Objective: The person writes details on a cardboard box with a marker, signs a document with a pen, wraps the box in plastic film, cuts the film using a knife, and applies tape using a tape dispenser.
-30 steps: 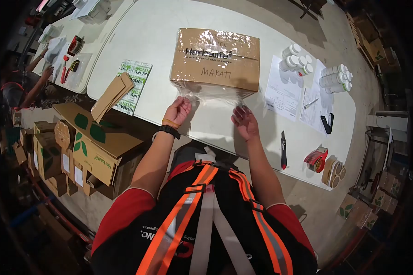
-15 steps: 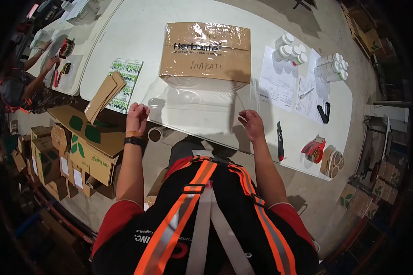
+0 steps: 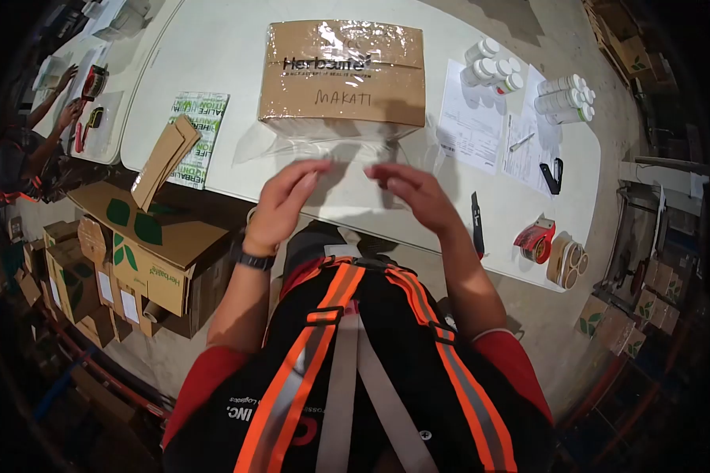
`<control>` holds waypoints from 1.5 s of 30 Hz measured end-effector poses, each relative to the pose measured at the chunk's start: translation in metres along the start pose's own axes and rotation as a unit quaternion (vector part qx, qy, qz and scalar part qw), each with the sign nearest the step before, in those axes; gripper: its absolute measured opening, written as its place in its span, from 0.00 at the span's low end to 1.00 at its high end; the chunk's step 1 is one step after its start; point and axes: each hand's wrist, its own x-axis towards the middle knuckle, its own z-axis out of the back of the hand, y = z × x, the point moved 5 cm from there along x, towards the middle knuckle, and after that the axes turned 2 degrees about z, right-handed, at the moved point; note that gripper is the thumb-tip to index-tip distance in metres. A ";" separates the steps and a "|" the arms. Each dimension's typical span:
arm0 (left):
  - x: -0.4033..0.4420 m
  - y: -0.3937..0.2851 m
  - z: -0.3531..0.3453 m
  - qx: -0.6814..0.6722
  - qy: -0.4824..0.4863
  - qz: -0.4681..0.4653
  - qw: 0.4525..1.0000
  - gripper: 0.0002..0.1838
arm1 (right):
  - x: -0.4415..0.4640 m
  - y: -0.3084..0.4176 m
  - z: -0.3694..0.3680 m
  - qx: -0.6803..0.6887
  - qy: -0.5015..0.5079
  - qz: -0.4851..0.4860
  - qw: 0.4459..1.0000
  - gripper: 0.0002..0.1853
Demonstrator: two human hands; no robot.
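A cardboard box [image 3: 342, 83] wrapped in clear plastic film lies on the white table, with "MAKATI" handwritten on its top. Loose clear film [image 3: 308, 148] spreads from the box's near side towards me. Over this film, my left hand [image 3: 282, 203] points its fingers right, thumb apart from them, with nothing seen in it. Facing it from the right, my right hand [image 3: 416, 195] also has its thumb off its fingers and shows nothing held. A short gap separates the two hands, and both are just below the box's near edge.
Right of the box are papers [image 3: 472, 118], white bottles [image 3: 493, 67], a stapler [image 3: 553, 176], a cutter [image 3: 476, 225], a tape dispenser [image 3: 535, 241] and tape rolls [image 3: 566, 264]. Leftward are cardboard strips [image 3: 164, 158], a printed packet [image 3: 205, 135], cartons [image 3: 154, 256] and another person [image 3: 25, 162].
Both hands were spread wide beside the film half a second ago; they have come inward and closer together over it. The box and table appear slightly higher and further left in view.
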 end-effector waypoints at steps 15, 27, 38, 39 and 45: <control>0.053 0.149 0.020 0.028 -0.122 0.073 0.989 0.19 | 0.078 -0.098 0.023 -0.311 -0.070 -0.093 0.943 0.24; 0.087 0.137 0.092 -0.183 -0.230 0.090 0.952 0.19 | 0.068 -0.114 0.116 0.010 -0.371 -0.049 0.927 0.18; 0.161 0.158 0.109 -0.333 -0.088 0.190 0.919 0.27 | 0.145 -0.066 0.101 0.394 -0.173 -0.069 0.900 0.38; 0.158 0.179 0.128 -0.146 -0.056 0.122 0.980 0.30 | 0.140 -0.075 0.105 0.395 -0.190 -0.023 0.899 0.37; 0.100 0.019 0.049 -0.166 0.005 0.175 0.971 0.35 | 0.058 -0.125 0.065 0.579 -0.214 0.014 0.786 0.31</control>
